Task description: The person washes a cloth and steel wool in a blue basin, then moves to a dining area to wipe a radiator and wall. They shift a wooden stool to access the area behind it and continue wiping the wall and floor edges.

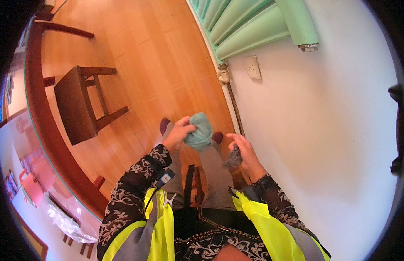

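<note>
My left hand is closed on a folded teal cloth, holding it up in front of my knees. To its right, my right hand curls around a dark grey, fuzzy wad that hangs below the fingers. Whether the wad is a scourer or a piece of knit fabric, I cannot tell. A gap separates the two hands, and the cloth and the wad do not touch. Beneath them are my grey trouser legs and dark red shoes.
A dark wooden stool stands on the wood floor at left. The glass-topped table curves along the left side, with a pink container and clear plastic there. Right are a green radiator, a pipe and a wall socket.
</note>
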`<state>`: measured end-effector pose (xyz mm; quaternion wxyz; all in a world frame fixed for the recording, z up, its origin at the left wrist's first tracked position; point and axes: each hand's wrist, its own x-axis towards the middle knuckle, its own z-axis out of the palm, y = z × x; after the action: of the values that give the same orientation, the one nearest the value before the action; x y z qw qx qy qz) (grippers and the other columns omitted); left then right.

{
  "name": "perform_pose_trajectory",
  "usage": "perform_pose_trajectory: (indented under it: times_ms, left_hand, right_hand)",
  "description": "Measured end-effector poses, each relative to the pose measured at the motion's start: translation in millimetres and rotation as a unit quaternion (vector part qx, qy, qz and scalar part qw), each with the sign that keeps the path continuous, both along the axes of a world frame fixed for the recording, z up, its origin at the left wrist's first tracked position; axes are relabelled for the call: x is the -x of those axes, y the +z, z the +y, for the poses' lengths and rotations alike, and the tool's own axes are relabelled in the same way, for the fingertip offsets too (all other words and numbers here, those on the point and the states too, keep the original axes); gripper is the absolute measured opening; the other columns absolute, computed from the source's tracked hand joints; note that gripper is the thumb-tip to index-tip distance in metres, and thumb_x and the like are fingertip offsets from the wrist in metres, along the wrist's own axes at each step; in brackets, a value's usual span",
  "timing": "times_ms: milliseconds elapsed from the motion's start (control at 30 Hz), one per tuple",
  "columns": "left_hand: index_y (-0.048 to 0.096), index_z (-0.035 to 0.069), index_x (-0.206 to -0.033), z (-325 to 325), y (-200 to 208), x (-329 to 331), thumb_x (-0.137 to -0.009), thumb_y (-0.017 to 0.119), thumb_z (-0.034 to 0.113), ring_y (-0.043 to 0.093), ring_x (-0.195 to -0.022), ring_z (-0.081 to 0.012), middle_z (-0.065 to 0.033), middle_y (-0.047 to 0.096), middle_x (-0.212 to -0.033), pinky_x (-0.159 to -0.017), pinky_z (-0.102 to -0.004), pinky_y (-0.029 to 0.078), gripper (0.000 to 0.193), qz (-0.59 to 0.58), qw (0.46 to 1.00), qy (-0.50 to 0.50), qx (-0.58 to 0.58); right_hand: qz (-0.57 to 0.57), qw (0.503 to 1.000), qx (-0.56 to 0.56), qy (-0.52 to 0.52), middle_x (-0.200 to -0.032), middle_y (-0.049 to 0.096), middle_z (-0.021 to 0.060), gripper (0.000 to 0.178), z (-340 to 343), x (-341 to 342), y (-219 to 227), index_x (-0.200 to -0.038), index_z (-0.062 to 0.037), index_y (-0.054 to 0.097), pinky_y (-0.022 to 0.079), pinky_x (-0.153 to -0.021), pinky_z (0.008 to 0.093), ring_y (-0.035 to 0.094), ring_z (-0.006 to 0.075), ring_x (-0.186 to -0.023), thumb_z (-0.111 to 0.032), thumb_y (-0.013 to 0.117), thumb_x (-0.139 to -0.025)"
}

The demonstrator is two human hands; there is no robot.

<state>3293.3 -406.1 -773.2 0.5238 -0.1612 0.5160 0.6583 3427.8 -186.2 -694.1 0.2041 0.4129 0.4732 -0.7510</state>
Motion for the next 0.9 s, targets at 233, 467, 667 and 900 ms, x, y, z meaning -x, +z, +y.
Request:
perform_pose_trajectory:
  times_ms: [233,467,667,900]
  left_hand:
    - [0.055,0.0,-0.114,10,-32,67,-0.088,0.045,0.013,0.058,-0.097,-0.0207,-0.0093,0.059,-0.107,-0.085,-0.0361,0.049,0.031,-0.036,0.993,0.112,0.004]
    - [0.054,0.002,-0.115,22,-27,123,-0.092,0.044,0.023,0.058,-0.098,-0.0218,-0.009,0.059,-0.109,-0.087,-0.0373,0.049,0.032,0.028,0.991,0.1,-0.087]
    - [0.049,0.004,-0.123,38,-19,135,-0.094,0.045,0.036,0.054,-0.11,-0.0273,-0.0119,0.054,-0.124,-0.095,-0.0453,0.045,0.043,-0.032,0.969,0.143,-0.199]
    - [0.05,0.004,-0.121,68,8,130,-0.085,0.065,0.02,0.058,-0.105,-0.0254,-0.0102,0.059,-0.114,-0.09,-0.0406,0.049,0.042,0.122,0.945,0.064,-0.297]
  right_hand:
    - [0.027,0.999,-0.019,-0.032,-0.073,0.051,-0.0031,0.027,31,-1,18,-0.112,-0.0022,0.057,0.039,-0.059,0.0198,0.047,0.0051,-0.065,-0.022,0.052,-0.094]
    - [0.162,0.98,-0.109,0.045,-0.074,0.051,-0.0026,0.031,33,39,47,-0.11,-0.0007,0.058,0.041,-0.06,0.0205,0.049,0.0059,-0.066,-0.024,0.058,-0.09]
    - [0.271,0.932,-0.211,0.119,-0.077,0.049,-0.0035,0.029,36,51,83,-0.107,-0.0007,0.059,0.037,-0.062,0.0192,0.044,0.0041,-0.069,-0.02,0.063,-0.085]
    - [0.41,0.87,-0.265,0.079,-0.073,0.05,-0.0007,0.039,31,54,127,-0.106,0.0016,0.059,0.036,-0.059,0.0201,0.044,0.0062,-0.065,-0.026,0.068,-0.081]
